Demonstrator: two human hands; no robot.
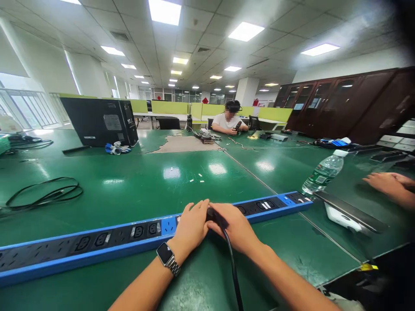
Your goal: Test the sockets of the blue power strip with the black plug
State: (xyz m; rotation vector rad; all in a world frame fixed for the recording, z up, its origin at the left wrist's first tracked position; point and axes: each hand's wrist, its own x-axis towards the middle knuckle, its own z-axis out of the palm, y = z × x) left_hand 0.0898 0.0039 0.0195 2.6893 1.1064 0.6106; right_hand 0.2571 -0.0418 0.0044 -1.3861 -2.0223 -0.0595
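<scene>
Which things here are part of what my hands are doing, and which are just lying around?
In use: left hand, right hand, black plug, black cable, blue power strip.
Lying about: water bottle, coiled cable, monitor.

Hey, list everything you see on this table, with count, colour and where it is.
Table: one, green, throughout.
Power strip: one, blue and black, across the near side.
Plug with cable: one, black, at the strip's middle.
Water bottle: one, clear, beyond the strip's right end.
Coiled cable: one, black, left.
Monitor: one, black, back left.
Seated person: one, white shirt, far end.
Another person's hand: one, right edge.
Watch: one, dark, left wrist.
Left hand: on the strip, touching the plug.
Right hand: closed on the plug.
</scene>
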